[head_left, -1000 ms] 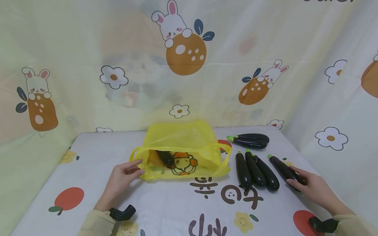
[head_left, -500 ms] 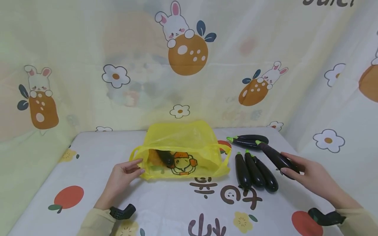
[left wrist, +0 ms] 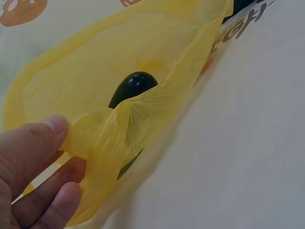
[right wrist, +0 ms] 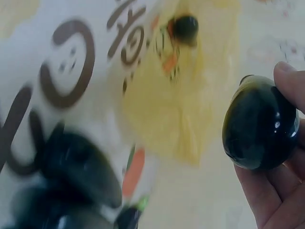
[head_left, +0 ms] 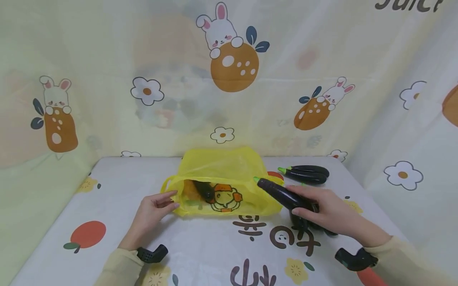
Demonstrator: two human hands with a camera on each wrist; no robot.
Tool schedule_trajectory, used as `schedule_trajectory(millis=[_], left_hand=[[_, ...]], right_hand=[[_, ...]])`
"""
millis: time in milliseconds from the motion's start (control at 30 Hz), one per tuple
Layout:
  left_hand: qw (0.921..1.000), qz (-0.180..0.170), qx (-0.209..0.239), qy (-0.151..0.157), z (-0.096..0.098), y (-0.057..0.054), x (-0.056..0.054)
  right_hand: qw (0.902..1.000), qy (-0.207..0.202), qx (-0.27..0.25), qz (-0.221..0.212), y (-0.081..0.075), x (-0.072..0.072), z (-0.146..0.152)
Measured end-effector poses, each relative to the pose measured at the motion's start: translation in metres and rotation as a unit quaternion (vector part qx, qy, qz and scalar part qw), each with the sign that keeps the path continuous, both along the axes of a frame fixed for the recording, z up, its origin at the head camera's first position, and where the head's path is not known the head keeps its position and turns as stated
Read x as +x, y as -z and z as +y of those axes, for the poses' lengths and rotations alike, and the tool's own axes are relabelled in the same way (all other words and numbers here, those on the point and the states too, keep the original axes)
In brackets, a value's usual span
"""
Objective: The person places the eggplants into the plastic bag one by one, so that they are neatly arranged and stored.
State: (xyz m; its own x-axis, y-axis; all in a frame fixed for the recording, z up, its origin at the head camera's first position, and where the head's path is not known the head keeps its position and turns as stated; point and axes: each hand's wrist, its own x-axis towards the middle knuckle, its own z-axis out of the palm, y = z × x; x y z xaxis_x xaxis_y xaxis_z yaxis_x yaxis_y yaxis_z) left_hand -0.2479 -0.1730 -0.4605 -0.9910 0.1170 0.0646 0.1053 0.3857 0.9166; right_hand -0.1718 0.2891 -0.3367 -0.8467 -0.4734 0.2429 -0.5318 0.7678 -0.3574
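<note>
A yellow plastic bag (head_left: 222,165) lies on its side, its mouth facing me, and a dark purple eggplant (head_left: 204,191) shows inside. My left hand (head_left: 152,212) pinches the left edge of that mouth; in the left wrist view the thumb (left wrist: 56,125) is on the thin film. My right hand (head_left: 334,210) grips another eggplant (head_left: 273,190) by its thick end, raised above the table with the green stem pointing left, before the bag's right side. Beneath this hand several eggplants (head_left: 297,222) lie partly hidden; the right wrist view shows them blurred (right wrist: 76,167).
Two more eggplants (head_left: 307,174) lie side by side at the back right. A printed white cloth (head_left: 200,246) covers the table, and a patterned curtain (head_left: 171,127) closes off the back and sides. Each wrist carries a black device (head_left: 153,254).
My right hand has lifted the eggplant off the table at the right and carried it left, over the other eggplants towards the bag. The left hand keeps its hold on the bag.
</note>
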Motion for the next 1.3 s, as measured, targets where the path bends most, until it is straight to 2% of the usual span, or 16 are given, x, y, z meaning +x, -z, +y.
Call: schedule_trajectory(millis=[167, 300, 367, 533, 667, 800, 1000, 1100, 1300], left_hand=[[1.0000, -0.004, 0.003, -0.007, 0.000, -0.002, 0.001], [0.9999, -0.003, 0.006, -0.011, 0.000, 0.000, 0.000], [0.9999, -0.001, 0.009, -0.011, 0.000, 0.000, 0.000], [0.9997, 0.009, 0.021, 0.000, 0.000, 0.000, 0.000], [0.9995, 0.014, 0.027, 0.010, 0.000, 0.000, 0.001], [0.9993, 0.017, 0.032, 0.011, 0.000, 0.000, 0.001], [0.9993, 0.017, 0.033, 0.009, 0.000, 0.000, 0.001], [0.9994, 0.013, 0.033, 0.003, 0.000, 0.000, 0.000], [0.9992, 0.011, 0.038, 0.003, 0.000, 0.001, -0.001]], right_hand=[[0.9986, -0.038, 0.017, -0.033, 0.009, -0.012, -0.043], [0.9963, -0.049, 0.029, -0.065, 0.025, -0.027, -0.074], [0.9963, -0.040, 0.039, -0.066, 0.034, -0.034, -0.087], [0.9969, -0.013, 0.075, -0.022, 0.052, -0.052, -0.116], [0.9961, 0.014, 0.080, -0.034, 0.060, -0.065, -0.137], [0.9966, 0.024, 0.064, -0.045, 0.067, -0.080, -0.154], [0.9980, 0.003, 0.060, -0.017, 0.081, -0.102, -0.170], [0.9979, -0.008, 0.061, -0.018, 0.086, -0.109, -0.177], [0.9977, -0.011, 0.044, -0.051, 0.092, -0.117, -0.189]])
